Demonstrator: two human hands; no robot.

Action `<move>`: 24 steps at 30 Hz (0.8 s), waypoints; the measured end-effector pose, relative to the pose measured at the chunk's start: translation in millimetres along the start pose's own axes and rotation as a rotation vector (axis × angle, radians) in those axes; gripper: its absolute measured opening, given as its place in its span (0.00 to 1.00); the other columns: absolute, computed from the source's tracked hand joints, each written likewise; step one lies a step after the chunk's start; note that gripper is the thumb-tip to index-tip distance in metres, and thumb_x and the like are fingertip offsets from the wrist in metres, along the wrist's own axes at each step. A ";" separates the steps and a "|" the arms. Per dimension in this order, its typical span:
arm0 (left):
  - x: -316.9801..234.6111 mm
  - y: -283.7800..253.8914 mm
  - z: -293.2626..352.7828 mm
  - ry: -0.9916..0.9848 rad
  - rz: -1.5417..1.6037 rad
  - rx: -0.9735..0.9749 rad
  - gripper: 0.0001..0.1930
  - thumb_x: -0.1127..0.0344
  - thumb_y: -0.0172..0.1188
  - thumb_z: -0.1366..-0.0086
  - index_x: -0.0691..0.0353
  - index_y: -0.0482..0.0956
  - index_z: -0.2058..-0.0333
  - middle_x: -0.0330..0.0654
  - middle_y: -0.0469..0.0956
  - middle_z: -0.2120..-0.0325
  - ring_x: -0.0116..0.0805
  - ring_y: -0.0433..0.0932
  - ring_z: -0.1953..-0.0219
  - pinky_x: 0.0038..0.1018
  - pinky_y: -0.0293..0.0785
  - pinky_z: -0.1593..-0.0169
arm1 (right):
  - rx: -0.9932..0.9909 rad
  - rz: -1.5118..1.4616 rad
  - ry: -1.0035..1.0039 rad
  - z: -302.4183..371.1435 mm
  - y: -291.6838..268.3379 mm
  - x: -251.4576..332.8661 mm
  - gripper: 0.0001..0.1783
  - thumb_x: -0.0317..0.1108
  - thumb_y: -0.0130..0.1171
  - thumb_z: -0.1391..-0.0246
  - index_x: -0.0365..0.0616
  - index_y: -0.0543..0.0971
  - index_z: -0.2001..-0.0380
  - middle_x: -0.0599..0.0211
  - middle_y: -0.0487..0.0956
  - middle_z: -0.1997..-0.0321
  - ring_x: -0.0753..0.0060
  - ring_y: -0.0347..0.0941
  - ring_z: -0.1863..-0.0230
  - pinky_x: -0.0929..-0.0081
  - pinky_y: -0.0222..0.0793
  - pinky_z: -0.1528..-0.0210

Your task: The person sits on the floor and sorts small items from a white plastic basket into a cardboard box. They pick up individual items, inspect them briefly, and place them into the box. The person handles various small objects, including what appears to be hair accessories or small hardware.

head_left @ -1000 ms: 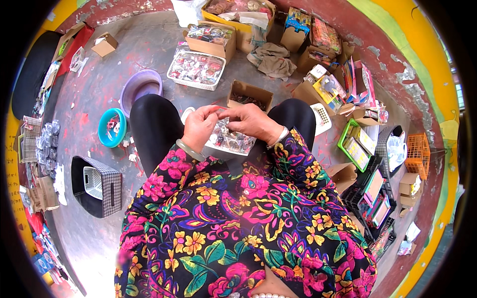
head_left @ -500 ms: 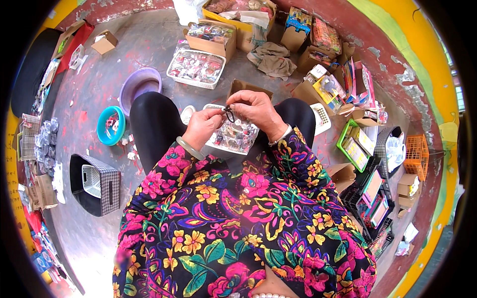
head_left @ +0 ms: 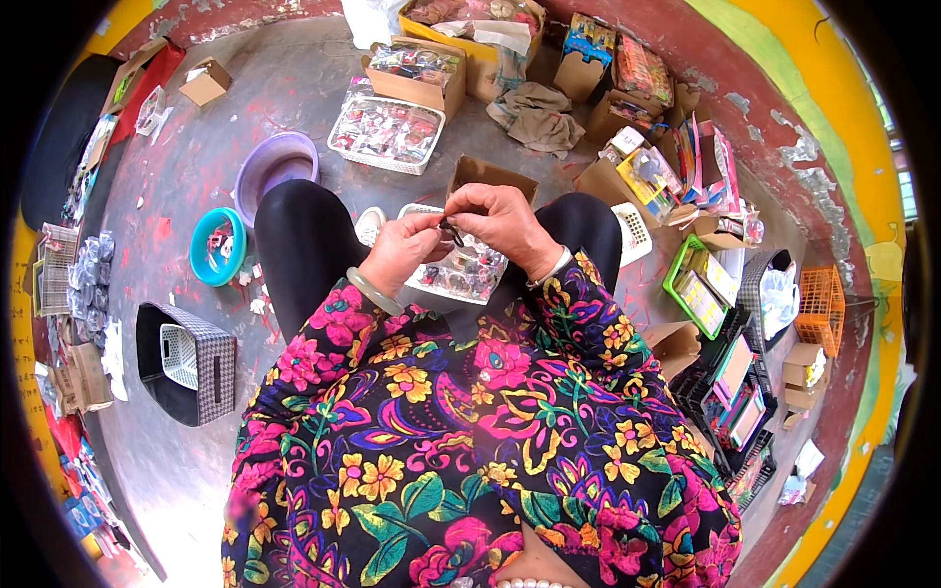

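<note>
My left hand (head_left: 394, 257) and right hand (head_left: 507, 231) meet above my lap, fingertips pinched on a small black hair tie (head_left: 450, 232). The fingers partly cover it. Just below them, between my knees, sits a white plastic basket (head_left: 446, 295) filled with small clear-wrapped packets (head_left: 469, 272). Beyond my right hand stands an open cardboard box (head_left: 510, 176).
Farther ahead is another white basket (head_left: 377, 165) of packets. On the left are a purple basin (head_left: 257, 167), a teal basin (head_left: 199, 257) and a checked bin (head_left: 218, 382). Boxes, a green tray (head_left: 676, 284) and black crates (head_left: 701, 402) crowd the right.
My right hand has shifted slightly left and down toward my left fingertips. The black loop, which hung visibly below the fingers, is now bunched between them.
</note>
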State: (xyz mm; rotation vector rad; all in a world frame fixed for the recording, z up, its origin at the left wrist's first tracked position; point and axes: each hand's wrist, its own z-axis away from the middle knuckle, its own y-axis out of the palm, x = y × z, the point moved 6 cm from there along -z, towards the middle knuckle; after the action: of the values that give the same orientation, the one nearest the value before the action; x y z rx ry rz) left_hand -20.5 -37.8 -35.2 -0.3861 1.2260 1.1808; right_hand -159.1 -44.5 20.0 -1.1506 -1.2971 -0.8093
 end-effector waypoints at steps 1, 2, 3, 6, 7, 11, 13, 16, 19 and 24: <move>-0.7 1.5 0.7 -0.012 -0.013 0.003 0.16 0.69 0.47 0.36 0.70 0.69 0.52 0.42 0.75 0.63 0.30 0.77 0.61 0.23 0.74 0.54 | 0.005 0.024 -0.018 0.2 0.4 0.8 0.06 0.23 0.55 0.54 0.36 0.77 0.70 0.72 0.76 0.73 0.85 0.69 0.70 0.84 0.66 0.67; -2.1 3.6 2.1 -0.025 -0.026 0.007 0.16 0.69 0.47 0.36 0.70 0.69 0.52 0.42 0.75 0.62 0.29 0.77 0.61 0.23 0.73 0.54 | 0.009 0.049 -0.037 0.4 0.7 1.3 0.06 0.23 0.55 0.55 0.36 0.77 0.70 0.71 0.76 0.73 0.84 0.70 0.70 0.83 0.66 0.67; -3.2 5.6 2.9 -0.037 -0.038 0.010 0.16 0.68 0.47 0.36 0.70 0.69 0.52 0.42 0.75 0.62 0.29 0.77 0.61 0.23 0.73 0.54 | 0.014 0.073 -0.055 0.8 0.9 1.9 0.06 0.23 0.56 0.55 0.37 0.77 0.70 0.70 0.77 0.74 0.83 0.70 0.70 0.83 0.66 0.67; -7.7 9.7 5.0 -0.029 -0.059 0.040 0.15 0.68 0.46 0.37 0.69 0.69 0.53 0.41 0.74 0.61 0.28 0.76 0.60 0.23 0.73 0.54 | 0.089 0.242 -0.103 2.6 4.9 3.3 0.05 0.25 0.57 0.55 0.39 0.77 0.71 0.66 0.77 0.74 0.78 0.72 0.71 0.82 0.66 0.68; -7.5 10.5 5.3 -0.036 -0.065 0.055 0.15 0.69 0.46 0.37 0.69 0.70 0.53 0.40 0.74 0.61 0.27 0.76 0.60 0.23 0.72 0.54 | 0.109 0.279 -0.104 3.2 6.2 3.1 0.06 0.25 0.57 0.55 0.39 0.77 0.71 0.65 0.77 0.74 0.75 0.73 0.72 0.81 0.66 0.68; -4.7 10.9 3.6 -0.032 -0.039 0.126 0.15 0.71 0.48 0.38 0.68 0.71 0.54 0.39 0.74 0.62 0.25 0.75 0.61 0.20 0.71 0.54 | 0.162 0.427 -0.190 4.0 9.8 7.6 0.06 0.26 0.56 0.57 0.40 0.78 0.71 0.63 0.77 0.72 0.65 0.73 0.70 0.77 0.67 0.67; -6.0 11.6 2.6 0.000 -0.017 0.151 0.14 0.72 0.50 0.39 0.68 0.71 0.54 0.38 0.74 0.62 0.24 0.75 0.61 0.19 0.70 0.55 | 0.144 0.461 -0.271 3.4 9.6 11.2 0.07 0.25 0.55 0.58 0.40 0.78 0.71 0.63 0.77 0.70 0.62 0.73 0.68 0.75 0.68 0.64; -8.9 10.2 1.7 0.037 -0.014 0.155 0.14 0.74 0.53 0.42 0.67 0.72 0.55 0.38 0.75 0.63 0.23 0.75 0.62 0.18 0.70 0.56 | 0.089 0.440 -0.358 3.2 8.1 15.1 0.11 0.24 0.55 0.60 0.41 0.78 0.69 0.62 0.76 0.67 0.60 0.72 0.63 0.72 0.68 0.61; -4.7 1.7 -0.9 0.020 0.016 0.105 0.15 0.76 0.55 0.43 0.66 0.72 0.55 0.38 0.76 0.64 0.23 0.75 0.63 0.19 0.71 0.58 | 0.094 0.408 -0.377 2.6 7.2 18.3 0.16 0.24 0.55 0.61 0.42 0.77 0.63 0.62 0.76 0.62 0.61 0.71 0.59 0.71 0.68 0.59; -14.9 -1.0 6.3 -0.013 0.151 -0.066 0.15 0.77 0.53 0.43 0.66 0.72 0.55 0.40 0.76 0.64 0.27 0.77 0.65 0.22 0.74 0.60 | 0.000 0.231 -0.232 1.1 -3.0 24.1 0.32 0.29 0.62 0.62 0.47 0.69 0.48 0.61 0.67 0.45 0.68 0.66 0.48 0.72 0.66 0.53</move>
State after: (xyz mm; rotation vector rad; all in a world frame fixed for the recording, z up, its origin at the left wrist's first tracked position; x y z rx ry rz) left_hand -14.7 -40.6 -20.3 -0.3386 1.2239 1.3537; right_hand -158.8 -40.8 44.1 -1.3963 -1.3211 -0.5169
